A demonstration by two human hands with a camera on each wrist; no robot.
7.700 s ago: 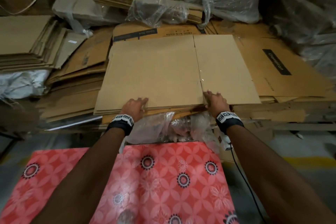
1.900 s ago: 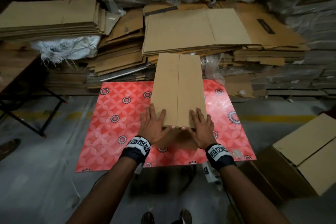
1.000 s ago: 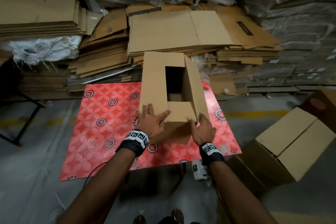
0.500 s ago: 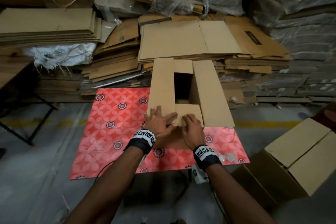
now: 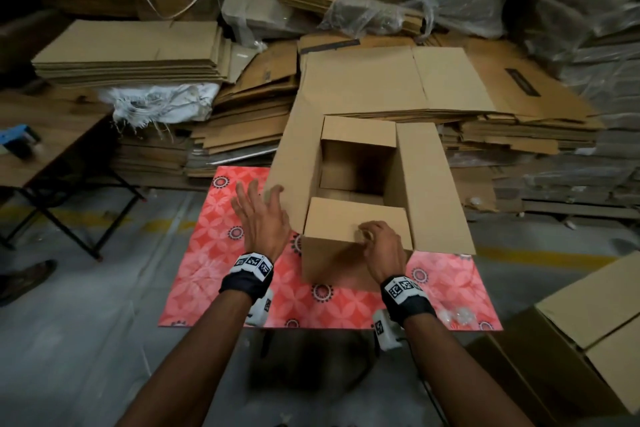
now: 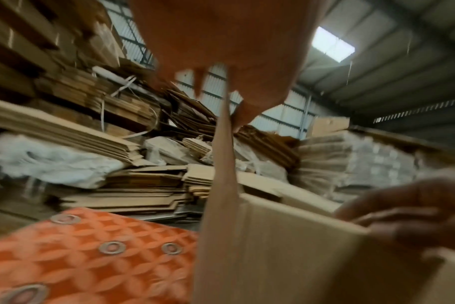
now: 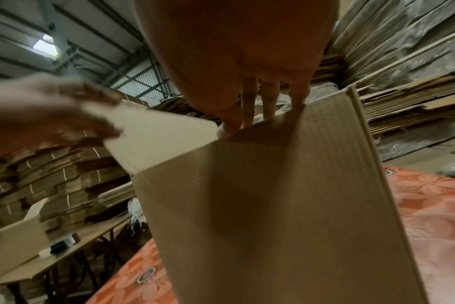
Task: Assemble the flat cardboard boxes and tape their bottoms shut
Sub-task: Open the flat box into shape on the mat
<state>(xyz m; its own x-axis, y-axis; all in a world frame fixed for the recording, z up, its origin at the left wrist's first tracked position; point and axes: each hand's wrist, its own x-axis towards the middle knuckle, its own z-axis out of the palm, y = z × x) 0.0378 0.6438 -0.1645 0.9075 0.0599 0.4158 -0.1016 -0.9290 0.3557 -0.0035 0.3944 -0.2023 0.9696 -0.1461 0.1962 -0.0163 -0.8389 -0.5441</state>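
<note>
A brown cardboard box [image 5: 332,263] stands on the red patterned table cover [image 5: 221,274] with its upper flaps spread and its inside open to view. My right hand [image 5: 381,246] rests with bent fingers on the near short flap [image 5: 346,218]; in the right wrist view its fingertips [image 7: 244,121] press at that flap's fold. My left hand [image 5: 259,218] is spread beside the long left flap [image 5: 298,156], thumb touching its edge. The left wrist view shows that flap [image 6: 221,164] edge-on below my palm. The long right flap [image 5: 426,184] lies outward.
Stacks of flat cardboard [image 5: 381,80] and plastic-wrapped bundles fill the back. Another stack [image 5: 131,52] lies at the left. An assembled box [image 5: 588,340] sits on the floor at the lower right. A wooden folding table [image 5: 45,135] with a blue object [image 5: 17,135] stands left.
My left hand has come off the near short flap and moved left to the long left flap. My right hand has stayed on the near flap. The box has opened from flat.
</note>
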